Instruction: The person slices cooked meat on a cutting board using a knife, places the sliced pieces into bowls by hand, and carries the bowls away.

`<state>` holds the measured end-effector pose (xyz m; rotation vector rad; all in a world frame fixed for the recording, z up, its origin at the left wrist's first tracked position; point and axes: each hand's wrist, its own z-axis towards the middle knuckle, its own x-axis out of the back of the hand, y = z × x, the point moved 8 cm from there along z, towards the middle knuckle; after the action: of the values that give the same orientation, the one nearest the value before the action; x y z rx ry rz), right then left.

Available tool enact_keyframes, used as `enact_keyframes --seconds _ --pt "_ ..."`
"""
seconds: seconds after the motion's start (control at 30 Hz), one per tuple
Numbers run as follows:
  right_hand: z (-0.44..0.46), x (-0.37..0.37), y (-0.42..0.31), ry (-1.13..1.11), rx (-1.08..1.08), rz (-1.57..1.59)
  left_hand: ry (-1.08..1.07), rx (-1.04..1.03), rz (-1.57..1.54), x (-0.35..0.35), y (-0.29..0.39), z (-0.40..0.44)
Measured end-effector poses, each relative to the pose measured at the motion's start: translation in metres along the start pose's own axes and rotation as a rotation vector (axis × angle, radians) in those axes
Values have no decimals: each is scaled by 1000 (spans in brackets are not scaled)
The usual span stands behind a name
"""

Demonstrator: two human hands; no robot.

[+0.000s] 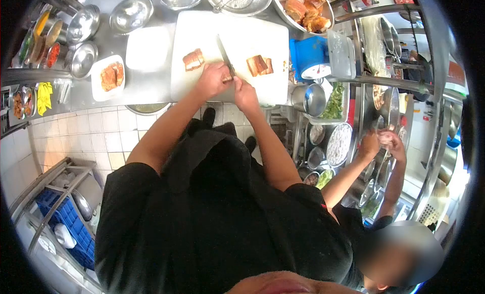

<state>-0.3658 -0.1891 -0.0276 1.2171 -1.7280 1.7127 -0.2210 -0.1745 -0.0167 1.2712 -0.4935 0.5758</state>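
Note:
A knife (223,49) lies with its blade pointing away over the white cutting board (275,39). Its handle end is in my right hand (245,93), whose fingers are closed round it. My left hand (214,79) is closed beside the blade, on a small piece at the board's near edge that my fingers mostly hide. Sliced browned meat (193,60) sits on the board to the left, and more pieces (259,65) lie to the right. On the counter at the left, a white plate (96,89) holds browned meat (111,76).
An empty-looking white tray (147,48) and metal bowls (131,14) stand left of the board. At the right are a blue scale (306,50), a metal pot (309,99) and a bowl of meat (304,12). A co-worker's hands (382,142) are busy farther right.

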Motion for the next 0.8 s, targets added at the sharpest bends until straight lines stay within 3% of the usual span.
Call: enact_keyframes --seconds 0.07,0.17,0.27,0.37,0.5,0.63,0.8 --pt "-2 4 10 -90 -124 151 -91 51 -42 -10 -13 1" --pt "-16 27 14 -118 -257 311 139 -92 -43 13 17 -2" --pt "-18 56 3 -84 -318 452 200 -202 158 4 42 5" --pt "-24 74 -4 -91 -344 541 33 -232 347 -24 33 4" --pt "-51 85 10 -57 -381 620 -61 -177 385 -11 7 -24" --pt "-73 84 44 97 -447 728 24 -204 324 12 57 -12" --pt "-78 101 55 247 -501 821 -129 56 166 -55 77 73"
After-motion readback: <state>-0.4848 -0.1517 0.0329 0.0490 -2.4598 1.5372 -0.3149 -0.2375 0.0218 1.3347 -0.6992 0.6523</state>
